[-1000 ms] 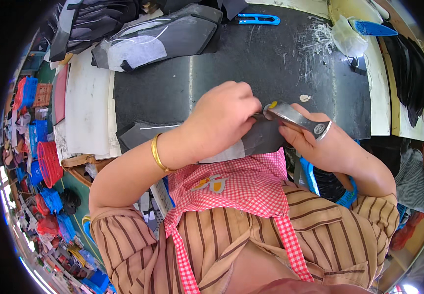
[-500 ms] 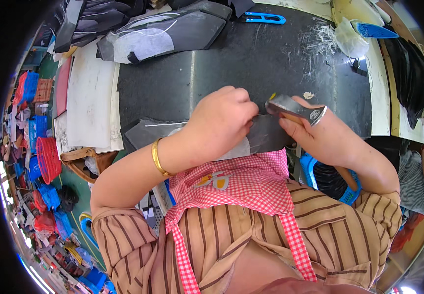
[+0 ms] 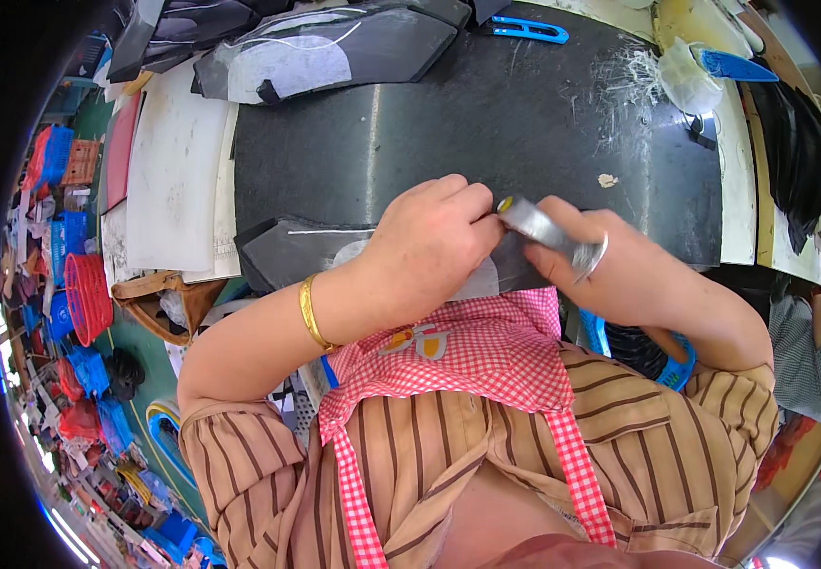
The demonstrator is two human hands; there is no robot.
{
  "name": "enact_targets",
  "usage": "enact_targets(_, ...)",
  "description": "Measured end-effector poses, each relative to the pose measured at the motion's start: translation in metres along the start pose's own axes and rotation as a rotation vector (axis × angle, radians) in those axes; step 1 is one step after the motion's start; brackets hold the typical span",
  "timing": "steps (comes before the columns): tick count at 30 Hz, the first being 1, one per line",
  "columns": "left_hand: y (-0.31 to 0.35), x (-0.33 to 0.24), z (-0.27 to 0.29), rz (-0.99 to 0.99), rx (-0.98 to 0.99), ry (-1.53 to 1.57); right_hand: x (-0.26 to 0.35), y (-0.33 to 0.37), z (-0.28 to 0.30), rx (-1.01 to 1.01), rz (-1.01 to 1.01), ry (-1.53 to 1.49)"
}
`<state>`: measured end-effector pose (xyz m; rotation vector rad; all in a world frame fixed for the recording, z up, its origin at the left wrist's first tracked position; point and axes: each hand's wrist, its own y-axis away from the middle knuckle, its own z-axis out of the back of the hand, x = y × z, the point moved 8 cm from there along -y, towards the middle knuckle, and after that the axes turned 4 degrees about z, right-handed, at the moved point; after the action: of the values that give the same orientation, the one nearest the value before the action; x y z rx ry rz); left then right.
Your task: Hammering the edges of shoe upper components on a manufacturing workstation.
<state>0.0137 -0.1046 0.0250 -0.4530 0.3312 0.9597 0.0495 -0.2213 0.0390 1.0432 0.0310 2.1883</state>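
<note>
A flat dark grey panel (image 3: 287,254) with a pale patch and a white line lies along the near edge of the black work surface. My left hand (image 3: 439,237) is closed, its fingertips gripping the panel's upper edge, though what lies under the fingers is hidden. Wrapped around a hammer, my right hand (image 3: 586,247) is just to the right, above the panel. The metal hammer head (image 3: 538,226), a little blurred, is close to my left fingertips; its wooden handle runs down under my right forearm.
More dark panels (image 3: 325,62) are stacked at the far left. Blue thread snips (image 3: 529,29) lie at the far edge, and a clear bag (image 3: 690,81) sits at far right beside a blue tool (image 3: 737,64). White boards (image 3: 175,180) flank the left. Another person's sleeve (image 3: 809,356) shows at right.
The hammer head has swung left and turned, coming nearer my left fingertips. My left hand stays at the panel edge, and the whole view has shifted slightly.
</note>
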Motion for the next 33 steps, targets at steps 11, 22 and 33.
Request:
enact_targets(11,0.016,0.007,0.007,0.043,-0.063,-0.010,0.006,-0.002,-0.015,0.078,0.043,-0.059)
enact_targets(22,0.031,0.017,0.016,0.051,-0.059,0.029,0.014,-0.009,-0.017,0.035,0.058,-0.106)
enact_targets(33,0.048,0.023,0.023,0.007,-0.111,0.002,0.032,-0.012,-0.003,-0.079,0.105,-0.233)
